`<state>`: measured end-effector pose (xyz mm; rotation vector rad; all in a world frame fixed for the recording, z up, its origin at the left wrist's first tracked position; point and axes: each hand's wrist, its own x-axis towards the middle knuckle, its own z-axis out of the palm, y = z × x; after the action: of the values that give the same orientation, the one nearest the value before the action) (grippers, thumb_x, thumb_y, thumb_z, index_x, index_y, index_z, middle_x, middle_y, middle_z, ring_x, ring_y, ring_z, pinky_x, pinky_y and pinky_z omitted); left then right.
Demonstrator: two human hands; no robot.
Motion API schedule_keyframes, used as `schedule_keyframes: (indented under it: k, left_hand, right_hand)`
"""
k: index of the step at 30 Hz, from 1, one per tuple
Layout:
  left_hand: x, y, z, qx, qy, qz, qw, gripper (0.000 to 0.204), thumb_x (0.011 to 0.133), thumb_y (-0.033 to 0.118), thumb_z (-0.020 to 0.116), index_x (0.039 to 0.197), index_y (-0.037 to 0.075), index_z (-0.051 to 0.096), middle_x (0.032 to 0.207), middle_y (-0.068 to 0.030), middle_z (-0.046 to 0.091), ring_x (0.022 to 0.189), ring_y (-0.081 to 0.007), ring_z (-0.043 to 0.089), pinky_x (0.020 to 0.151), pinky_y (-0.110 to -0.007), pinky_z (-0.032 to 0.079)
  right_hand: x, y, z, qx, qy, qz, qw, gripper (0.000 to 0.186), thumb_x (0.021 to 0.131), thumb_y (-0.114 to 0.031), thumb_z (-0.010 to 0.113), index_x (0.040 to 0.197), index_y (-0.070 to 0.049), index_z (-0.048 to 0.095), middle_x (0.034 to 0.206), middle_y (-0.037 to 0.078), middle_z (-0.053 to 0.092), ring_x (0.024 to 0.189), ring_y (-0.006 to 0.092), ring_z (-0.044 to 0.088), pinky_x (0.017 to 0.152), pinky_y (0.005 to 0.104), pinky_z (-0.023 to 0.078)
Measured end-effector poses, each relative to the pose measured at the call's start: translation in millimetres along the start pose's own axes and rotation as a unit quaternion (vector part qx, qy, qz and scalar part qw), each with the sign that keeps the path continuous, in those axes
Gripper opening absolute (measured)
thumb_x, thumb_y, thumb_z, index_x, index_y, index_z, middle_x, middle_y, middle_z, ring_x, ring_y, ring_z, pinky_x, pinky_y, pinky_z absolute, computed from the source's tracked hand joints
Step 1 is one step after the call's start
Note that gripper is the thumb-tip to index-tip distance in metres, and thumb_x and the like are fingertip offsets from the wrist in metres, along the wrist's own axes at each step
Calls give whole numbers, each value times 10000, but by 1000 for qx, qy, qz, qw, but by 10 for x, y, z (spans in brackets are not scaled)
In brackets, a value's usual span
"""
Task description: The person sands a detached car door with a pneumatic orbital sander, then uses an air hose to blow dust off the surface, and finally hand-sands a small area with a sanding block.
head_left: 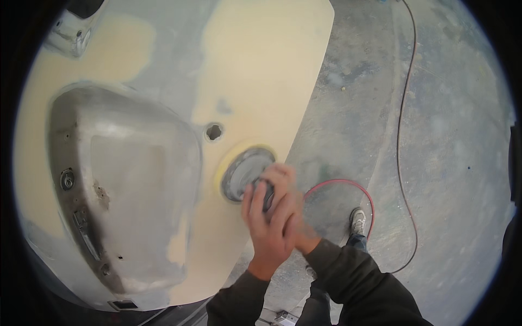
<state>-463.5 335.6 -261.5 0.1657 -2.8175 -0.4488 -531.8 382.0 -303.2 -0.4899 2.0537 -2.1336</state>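
A round sander [244, 169] with a grey top and yellowish rim rests on a car body panel [255, 65] coated in cream and grey patches. My left hand [266, 228] and my right hand [288, 195], blurred and overlapping, grip the sander's dark grip from its lower right. Left of the sander are a small hole [213, 132] and a large bare-metal recess [125, 185] with fittings along its dark left side. The sander's grip is mostly hidden under my fingers.
A concrete floor [457, 136] lies right of the panel, crossed by a long thin dark hose [401, 125]. A red hose [340, 181] loops beside my shoe [358, 220]. A small metal object [285, 318] lies at the bottom edge.
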Motion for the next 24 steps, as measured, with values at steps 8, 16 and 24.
schedule_keyframes:
  k: [8,16,24]
  left_hand:
    - [547,189,476,-47,5,12,999,454,960,136,572,1408,59,571,1538,-192,412,1400,-465,363,1139,-553,326]
    - [494,151,570,-62,-5,22,998,483,920,103,593,1396,28,556,1531,-146,437,1423,-451,359,1157,-565,319]
    - [-105,139,626,-6,-10,3,1000,497,918,82,583,1410,23,540,1541,-154,417,1427,-486,332,1165,-595,304]
  right_hand:
    - [236,491,-197,121,62,6,991,461,872,-206,685,1263,-39,505,1240,155,505,1006,328,602,824,378,511]
    - [309,560,-267,4,77,1,997,507,871,-204,749,1260,-47,464,1143,150,508,1016,278,534,888,376,460]
    - [-152,408,-41,-22,83,43,995,596,840,-263,802,1247,-26,437,1114,147,501,998,269,517,866,386,460]
